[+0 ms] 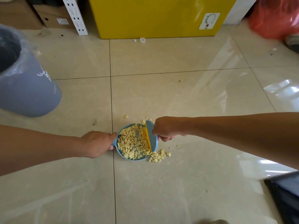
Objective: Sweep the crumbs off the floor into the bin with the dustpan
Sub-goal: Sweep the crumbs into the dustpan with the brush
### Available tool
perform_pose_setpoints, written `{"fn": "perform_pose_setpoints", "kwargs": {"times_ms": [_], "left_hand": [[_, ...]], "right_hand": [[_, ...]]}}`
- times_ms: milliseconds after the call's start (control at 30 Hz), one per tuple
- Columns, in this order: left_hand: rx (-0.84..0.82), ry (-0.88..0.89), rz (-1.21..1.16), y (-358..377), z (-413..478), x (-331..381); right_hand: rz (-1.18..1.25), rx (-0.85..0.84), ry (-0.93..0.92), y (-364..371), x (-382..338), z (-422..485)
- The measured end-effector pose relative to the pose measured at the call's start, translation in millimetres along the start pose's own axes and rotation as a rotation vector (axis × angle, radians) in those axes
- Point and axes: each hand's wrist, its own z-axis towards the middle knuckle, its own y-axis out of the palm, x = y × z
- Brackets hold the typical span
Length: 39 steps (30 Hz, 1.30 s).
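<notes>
A small blue dustpan [121, 153] lies flat on the tiled floor, filled with pale yellow crumbs [131, 142]. My left hand [97, 143] grips its handle from the left. My right hand [168, 129] holds a blue brush with yellow bristles [149, 136] pressed against the pan's right edge. A small heap of crumbs [157, 156] lies on the floor just outside the pan at its lower right, and a few loose bits [126, 116] sit above it. The grey bin [27, 88], lined with a clear bag, stands at the far left.
A yellow cabinet [155, 16] stands at the back, with a white bottle cap [142, 40] on the floor before it. A white perforated post [75, 15] and cardboard boxes [53, 16] are back left, a red plastic bag [275, 18] back right, a dark object [286, 194] at lower right.
</notes>
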Motion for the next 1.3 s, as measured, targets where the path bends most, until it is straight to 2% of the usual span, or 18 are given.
{"fn": "perform_pose_setpoints", "kwargs": {"times_ms": [333,467,600,767,900,1000,1133,1300], "left_hand": [[-0.014,-0.015,0.003,1.6,-0.6,2.5],[0.009,-0.025,-0.009,1.4,-2.7,3.5],[0.070,-0.015,-0.013,5.4,-10.9,-0.4],[0.103,-0.001,-0.015,7.6,-24.0,-12.4],[0.132,0.001,-0.065,6.3,-38.3,-26.3],[0.136,-0.019,-0.113,9.0,-48.1,-42.4],[0.121,-0.015,-0.085,16.4,-57.2,-58.3],[0.067,0.021,-0.053,18.2,-58.2,-58.4]], "right_hand": [[-0.057,-0.046,-0.064,14.8,-13.6,-1.6],[-0.089,-0.004,-0.141,6.5,-20.7,-11.6],[-0.402,0.102,-0.250,-33.7,-32.1,-26.1],[-0.742,0.356,-0.302,-74.1,-44.3,-26.1],[-1.175,0.555,-0.362,-68.1,-50.3,-12.0],[-1.330,0.650,-0.427,-49.4,-53.2,7.5],[-1.378,0.574,-0.513,-24.1,-41.2,30.5],[-1.283,0.442,-0.460,-23.6,-6.5,26.7]]}}
